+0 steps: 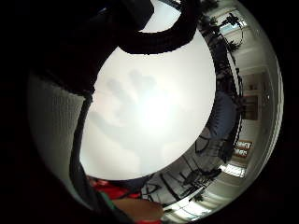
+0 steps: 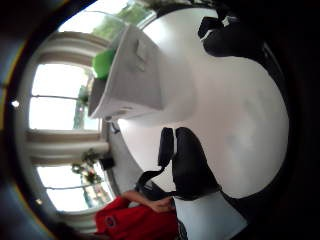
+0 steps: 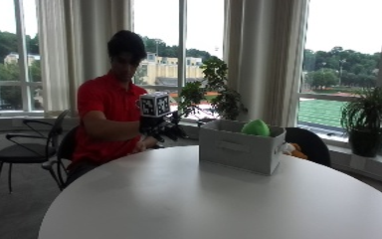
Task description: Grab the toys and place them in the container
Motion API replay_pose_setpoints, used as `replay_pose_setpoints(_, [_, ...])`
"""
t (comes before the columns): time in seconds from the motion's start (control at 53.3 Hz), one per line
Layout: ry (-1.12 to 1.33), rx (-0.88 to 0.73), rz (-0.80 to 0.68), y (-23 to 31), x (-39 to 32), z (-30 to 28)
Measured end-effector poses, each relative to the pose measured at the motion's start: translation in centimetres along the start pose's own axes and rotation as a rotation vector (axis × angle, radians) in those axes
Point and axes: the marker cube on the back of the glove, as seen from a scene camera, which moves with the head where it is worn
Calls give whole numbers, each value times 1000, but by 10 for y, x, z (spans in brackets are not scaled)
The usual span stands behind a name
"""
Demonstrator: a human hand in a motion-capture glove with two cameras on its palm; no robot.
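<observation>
In the outside view my gloved right hand (image 3: pixel 163 129) hangs in the air above the near-left edge of the round white table (image 3: pixel 178 199), left of the grey fabric container (image 3: pixel 240 148). Its fingers hang loosely curled and hold nothing. A green toy (image 3: pixel 256 127) sticks out of the container's top. A small brown-orange toy (image 3: pixel 296 150) shows just behind the container's far side. The thumb side palm view shows the container (image 2: pixel 132 75) with the green toy (image 2: pixel 102 62) in it, and black gloved fingers (image 2: pixel 189 165) over bare tabletop. The little finger side view holds only white tabletop (image 1: pixel 154 107).
My bare left hand (image 3: pixel 144 145) rests at the table's edge near my body. A black chair (image 3: pixel 310 142) stands behind the container, and more chairs (image 3: pixel 29 144) stand on the left. Potted plants (image 3: pixel 370 119) line the window sill.
</observation>
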Motion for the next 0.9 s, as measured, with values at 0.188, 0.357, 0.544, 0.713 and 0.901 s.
replay_pose_setpoints(0.188, [-7,-9,-8,3,-2,1])
replay_pose_setpoints(0.357, [37,6,-44,3,2,2])
replay_pose_setpoints(0.544, [15,5,-10,3,1,1])
replay_pose_setpoints(0.713, [3,1,3,3,1,1])
replay_pose_setpoints(0.901, [26,9,-24,7,0,4])
